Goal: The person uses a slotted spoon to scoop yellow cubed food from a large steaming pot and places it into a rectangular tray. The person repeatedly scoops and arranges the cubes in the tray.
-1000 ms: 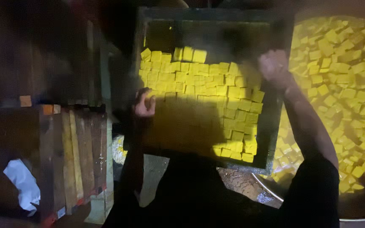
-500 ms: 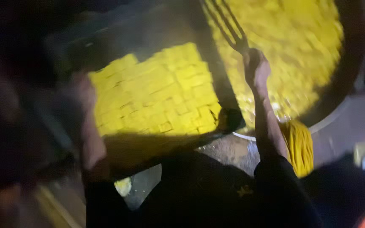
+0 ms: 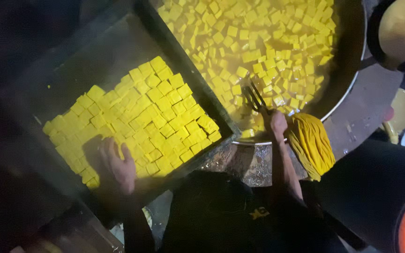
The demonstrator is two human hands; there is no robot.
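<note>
While the left hand (image 3: 117,166) is lying flat and open on the yellow cubes (image 3: 137,119), steadying the tilted dark tray (image 3: 183,56) whose corner is overhanging the pan (image 3: 350,86), the right hand (image 3: 277,124) is gripping a fork (image 3: 255,96), fingers closed round its handle; its prongs are reaching the cubes floating in yellow liquid.

Single head view, steeply downward, close above tray (image 3: 198,89).
</note>
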